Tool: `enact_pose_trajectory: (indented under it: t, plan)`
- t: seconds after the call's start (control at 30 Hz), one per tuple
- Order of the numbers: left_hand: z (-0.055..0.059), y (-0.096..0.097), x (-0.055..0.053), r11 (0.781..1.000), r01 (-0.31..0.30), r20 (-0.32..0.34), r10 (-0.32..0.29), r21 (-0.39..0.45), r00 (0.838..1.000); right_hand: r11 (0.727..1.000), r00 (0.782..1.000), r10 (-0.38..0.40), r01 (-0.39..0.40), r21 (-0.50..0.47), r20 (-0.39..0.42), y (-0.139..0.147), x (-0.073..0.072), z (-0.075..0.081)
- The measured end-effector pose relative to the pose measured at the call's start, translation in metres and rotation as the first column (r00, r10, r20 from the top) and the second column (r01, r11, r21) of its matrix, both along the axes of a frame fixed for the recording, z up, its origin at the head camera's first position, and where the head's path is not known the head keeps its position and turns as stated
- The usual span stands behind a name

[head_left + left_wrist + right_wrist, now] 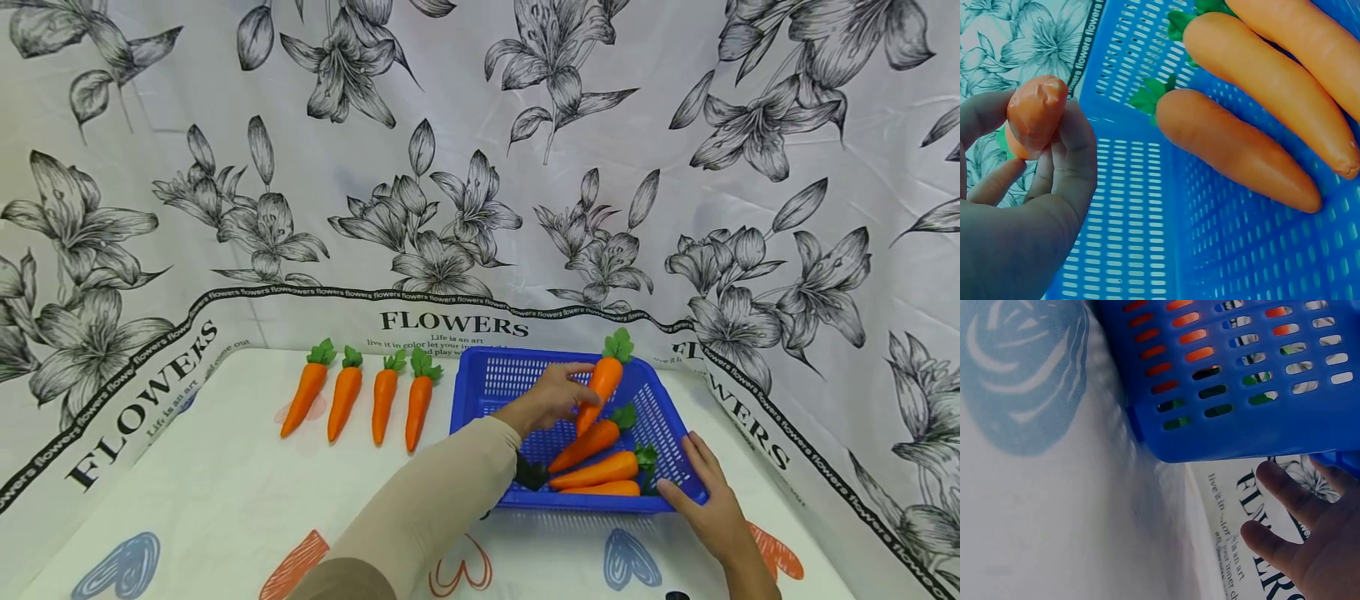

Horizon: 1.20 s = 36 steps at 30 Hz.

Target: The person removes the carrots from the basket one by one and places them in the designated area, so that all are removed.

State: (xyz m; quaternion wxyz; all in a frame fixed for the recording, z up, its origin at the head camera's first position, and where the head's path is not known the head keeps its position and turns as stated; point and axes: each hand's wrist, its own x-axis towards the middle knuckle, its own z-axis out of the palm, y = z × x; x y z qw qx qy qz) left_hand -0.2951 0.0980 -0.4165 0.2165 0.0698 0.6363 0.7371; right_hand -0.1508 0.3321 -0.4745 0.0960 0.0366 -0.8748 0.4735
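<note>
My left hand (pixel 553 398) pinches an orange carrot (pixel 603 385) with green leaves over the blue basket (pixel 468 400), its leafy end up. The left wrist view shows this carrot (pixel 1036 115) tip-on between thumb and fingers. Below it, a carrot (pixel 588 446) and two more, the middle carrot (pixel 596 472) and the front carrot (pixel 603 488), lie in the basket. At the basket's front right corner is my right hand (pixel 712 500), thumb by the rim and fingers along the outer side. Its fingers look straight and spread in the right wrist view.
Left of the basket, several carrots lie side by side on the white table cover (pixel 225 467), including a leftmost carrot (pixel 304 398) and one nearest the basket (pixel 418 412). A flower-printed curtain (pixel 450 150) hangs behind and around the table.
</note>
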Motion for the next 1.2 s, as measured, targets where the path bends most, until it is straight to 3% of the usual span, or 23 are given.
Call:
enact_pose_trajectory:
  t: [0.67,1.2]
  plan:
    - [0.022,0.001,0.018,0.993,-0.045,-0.052,0.051,0.106,0.997,1.000,1.000,0.000,-0.001,-0.015,-0.026,-0.001,0.002,0.001]
    - [0.043,0.002,0.034,0.991,-0.066,-0.081,0.076,0.119,0.994,1.000,1.000,0.010,-0.010,-0.002,-0.022,0.000,0.000,-0.001]
